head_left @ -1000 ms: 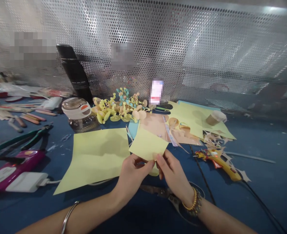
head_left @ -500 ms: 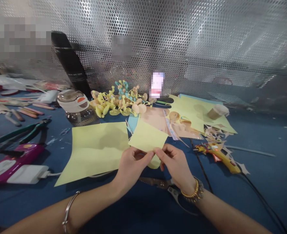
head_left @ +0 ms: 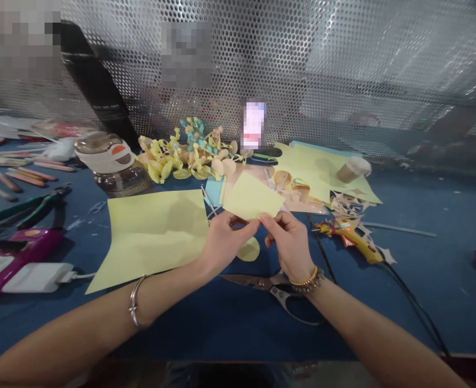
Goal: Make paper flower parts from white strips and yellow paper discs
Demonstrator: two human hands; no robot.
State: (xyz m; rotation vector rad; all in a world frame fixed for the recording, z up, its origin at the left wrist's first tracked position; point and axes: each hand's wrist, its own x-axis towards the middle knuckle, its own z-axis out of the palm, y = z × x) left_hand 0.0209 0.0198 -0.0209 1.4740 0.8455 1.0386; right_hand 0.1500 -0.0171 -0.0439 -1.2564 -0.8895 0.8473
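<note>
A small piece of yellow paper is pinched along its near edge between both hands, raised above the blue table. My left hand grips it with thumb and fingers, the left thumb tip meeting the right one. My right hand is closed on the same edge from the other side. Below the hands lies a rounded yellow paper piece. Scissors rest on the table under the right wrist, blades pointing left. A large yellow sheet lies left of the hands.
At right lies a yellow glue gun with its black cord, beside paper scraps. Behind are paper flowers, a lit phone and a glass jar. Pliers and a purple power strip sit at left.
The view has shifted, so the table's front edge now shows. The held paper has turned a little, and the rounded piece beneath the hands is more exposed. Both hands keep their pinch.
</note>
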